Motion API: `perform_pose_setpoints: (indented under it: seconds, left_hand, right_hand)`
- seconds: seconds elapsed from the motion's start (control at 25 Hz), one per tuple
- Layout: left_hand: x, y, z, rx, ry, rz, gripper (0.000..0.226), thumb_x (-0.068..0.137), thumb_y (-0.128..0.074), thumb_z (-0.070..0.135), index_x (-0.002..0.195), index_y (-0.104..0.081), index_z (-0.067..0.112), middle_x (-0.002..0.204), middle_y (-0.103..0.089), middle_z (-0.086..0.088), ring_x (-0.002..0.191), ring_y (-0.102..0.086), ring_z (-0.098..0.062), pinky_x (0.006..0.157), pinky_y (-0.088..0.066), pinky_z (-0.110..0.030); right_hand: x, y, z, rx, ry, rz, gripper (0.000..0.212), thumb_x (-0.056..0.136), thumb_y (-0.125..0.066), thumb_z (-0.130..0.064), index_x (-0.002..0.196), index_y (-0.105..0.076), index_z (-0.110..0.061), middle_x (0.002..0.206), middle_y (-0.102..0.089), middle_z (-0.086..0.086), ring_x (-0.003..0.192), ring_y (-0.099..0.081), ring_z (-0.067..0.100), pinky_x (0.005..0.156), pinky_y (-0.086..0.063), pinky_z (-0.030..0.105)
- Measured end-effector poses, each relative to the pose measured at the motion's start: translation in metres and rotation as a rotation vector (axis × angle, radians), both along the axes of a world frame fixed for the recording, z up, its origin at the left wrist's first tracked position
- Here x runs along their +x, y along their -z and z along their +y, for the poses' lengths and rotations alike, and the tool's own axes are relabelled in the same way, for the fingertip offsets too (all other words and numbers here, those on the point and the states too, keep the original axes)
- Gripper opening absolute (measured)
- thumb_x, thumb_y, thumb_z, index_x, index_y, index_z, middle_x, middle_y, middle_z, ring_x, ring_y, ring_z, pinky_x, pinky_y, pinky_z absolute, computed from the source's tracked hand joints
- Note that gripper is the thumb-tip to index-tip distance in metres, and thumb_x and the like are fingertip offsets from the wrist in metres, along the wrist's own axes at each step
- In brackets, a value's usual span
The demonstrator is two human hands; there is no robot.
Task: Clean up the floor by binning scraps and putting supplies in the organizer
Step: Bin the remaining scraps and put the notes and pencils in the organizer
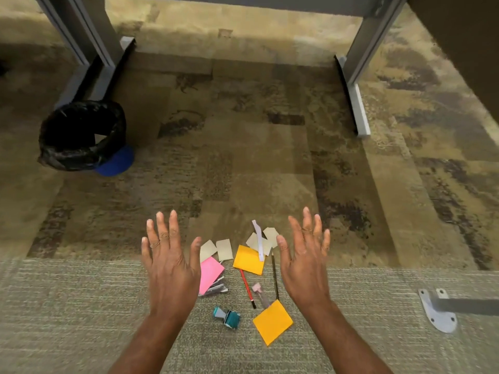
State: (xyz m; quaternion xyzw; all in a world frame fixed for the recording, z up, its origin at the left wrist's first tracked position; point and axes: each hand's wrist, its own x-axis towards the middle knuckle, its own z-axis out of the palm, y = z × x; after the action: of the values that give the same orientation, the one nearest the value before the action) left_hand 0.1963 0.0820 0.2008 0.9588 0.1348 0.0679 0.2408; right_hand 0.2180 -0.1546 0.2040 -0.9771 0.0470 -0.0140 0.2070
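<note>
The cleanup looks barely begun: scraps [224, 249], sticky pads [249, 259] and pencils [247, 286] lie on the floor [243, 171] well apart from the bin [114, 122], while the left hand [170, 268] and right hand [305, 265] hover, fingers [174, 230] spread, holding nothing.

We see a mottled tan and brown carpet [256, 157] across the middle and far floor; from 8 o'clock round to 4 o'clock it meets a paler grey-green ribbed carpet strip [67, 306] along a straight seam; at 11 o'clock a grey metal desk leg [89, 36] slants down to a grey floor rail [108, 76] lying on the carpet; at 1 o'clock we find a second grey metal leg [372, 41] with a pale grey foot bar [357, 109]; a plain brown panel [464, 36] fills 2 o'clock; at 4 o'clock a pale grey oval metal plate [437, 317] with screw holes rests on the ribbed strip, a grey bar [469, 306] running from it to the right edge.
</note>
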Motion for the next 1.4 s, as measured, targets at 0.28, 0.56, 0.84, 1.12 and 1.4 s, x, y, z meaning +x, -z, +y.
perform_pose_setpoints:
  seconds: [0.28, 0.56, 0.84, 1.12, 1.4]
  left_hand:
    - [0.01, 0.137, 0.019, -0.03, 0.002, 0.077, 0.067, 0.103, -0.032, 0.048, 0.16, -0.002, 0.029, 0.168, 0.001, 0.002, 0.155, 0.012, -0.016, 0.126, 0.001, -0.045]
    - [0.012, 0.237, 0.031, -0.179, -0.077, 0.318, 0.061, 0.099, -0.045, 0.049, 0.155, -0.027, 0.033, 0.166, -0.019, -0.007, 0.154, -0.012, -0.027, 0.121, -0.009, -0.058]
    - [0.04, 0.254, 0.027, -0.16, -0.057, 0.368, 0.046, 0.093, -0.063, 0.037, 0.137, -0.057, 0.025, 0.129, -0.066, -0.004, 0.121, -0.056, -0.026, 0.11, -0.028, -0.049]
    - [0.053, 0.251, 0.016, -0.085, -0.096, 0.362, 0.056, 0.088, -0.071, 0.033, 0.141, -0.053, 0.024, 0.146, -0.053, 0.0, 0.138, -0.04, -0.022, 0.113, -0.02, -0.049]
    - [0.062, 0.252, 0.011, -0.067, -0.147, 0.373, 0.057, 0.085, -0.075, 0.029, 0.138, -0.055, 0.022, 0.135, -0.057, -0.007, 0.128, -0.047, -0.025, 0.109, -0.028, -0.046]
  right_hand:
    - [0.01, 0.143, 0.019, 0.018, -0.004, 0.024, 0.049, 0.105, -0.034, -0.042, 0.15, -0.037, -0.023, 0.168, -0.005, 0.0, 0.155, 0.006, 0.021, 0.125, 0.001, 0.049]
    - [0.035, 0.215, 0.005, 0.035, 0.264, 0.136, 0.034, 0.098, -0.053, -0.027, 0.129, -0.061, -0.017, 0.135, -0.062, 0.004, 0.127, -0.054, 0.025, 0.111, -0.032, 0.046]
    - [0.052, 0.238, 0.013, 0.172, 0.263, 0.155, 0.022, 0.092, -0.059, -0.03, 0.101, -0.074, -0.016, 0.096, -0.074, 0.003, 0.089, -0.066, 0.024, 0.077, -0.052, 0.036]
    - [0.069, 0.251, 0.023, -0.008, 0.172, 0.204, 0.03, 0.087, -0.067, -0.041, 0.108, -0.071, -0.02, 0.102, -0.071, 0.003, 0.097, -0.066, 0.023, 0.08, -0.051, 0.033]
    - [0.069, 0.26, 0.024, 0.083, 0.179, 0.219, 0.025, 0.088, -0.068, -0.029, 0.111, -0.07, -0.018, 0.105, -0.068, 0.005, 0.099, -0.064, 0.025, 0.078, -0.051, 0.033]
